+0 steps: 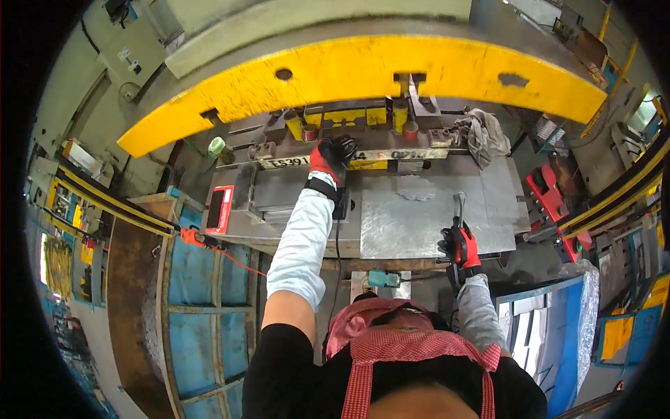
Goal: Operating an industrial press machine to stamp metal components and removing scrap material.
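My left hand (333, 158), in a red and black glove, reaches to the front bar (279, 161) of a press die. Its dark fingers lie loosely apart over the bar's edge, with nothing visible in them. My right hand (460, 244), gloved alike, is closed around a slim tool (460, 202) with a metal shaft and a bent upper end. The tool's grip is hidden by the glove. Under its shaft lies a flat grey metal sheet (398, 227) on the work table. A thin, irregular metal piece (417, 186) lies at the sheet's far edge.
A yellow press beam (335, 73) spans above the die. Grey rag (481, 136) lies at the die's right; a red-framed panel (220, 209) sits at table left. Striped guard bars (115, 199) flank both sides. A green foot-pedal-like box (384, 278) is below the table edge.
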A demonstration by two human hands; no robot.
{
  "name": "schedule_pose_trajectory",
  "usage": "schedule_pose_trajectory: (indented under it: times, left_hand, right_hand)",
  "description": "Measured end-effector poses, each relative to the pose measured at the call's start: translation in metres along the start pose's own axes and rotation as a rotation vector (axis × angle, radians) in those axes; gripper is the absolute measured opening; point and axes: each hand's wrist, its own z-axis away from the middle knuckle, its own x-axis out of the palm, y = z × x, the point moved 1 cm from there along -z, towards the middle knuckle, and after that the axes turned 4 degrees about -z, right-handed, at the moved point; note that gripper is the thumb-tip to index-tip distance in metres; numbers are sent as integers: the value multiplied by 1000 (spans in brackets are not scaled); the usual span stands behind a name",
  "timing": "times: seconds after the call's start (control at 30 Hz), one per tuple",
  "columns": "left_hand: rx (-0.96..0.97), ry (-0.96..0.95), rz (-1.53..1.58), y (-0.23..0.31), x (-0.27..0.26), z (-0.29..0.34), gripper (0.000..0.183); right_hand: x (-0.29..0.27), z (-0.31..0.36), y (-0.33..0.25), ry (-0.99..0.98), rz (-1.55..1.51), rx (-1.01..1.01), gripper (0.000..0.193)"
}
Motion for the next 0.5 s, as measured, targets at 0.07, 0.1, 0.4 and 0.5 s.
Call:
schedule_pose_trajectory:
  times: [0.07, 0.1, 0.4, 0.5]
  left_hand:
    - [33, -62, 3, -3, 3, 4, 36]
    - [58, 5, -40, -3, 8, 1, 38]
    - [-49, -10, -45, -4, -4, -11, 38]
    - [-49, -19, -20, -4, -7, -11, 35]
  right_hand:
    - [-6, 0, 1, 6, 8, -24, 23]
    - [-8, -2, 1, 13, 6, -32, 24]
    - [-3, 6, 0, -8, -15, -64, 28]
    - [-7, 5, -3, -86, 67, -115, 46]
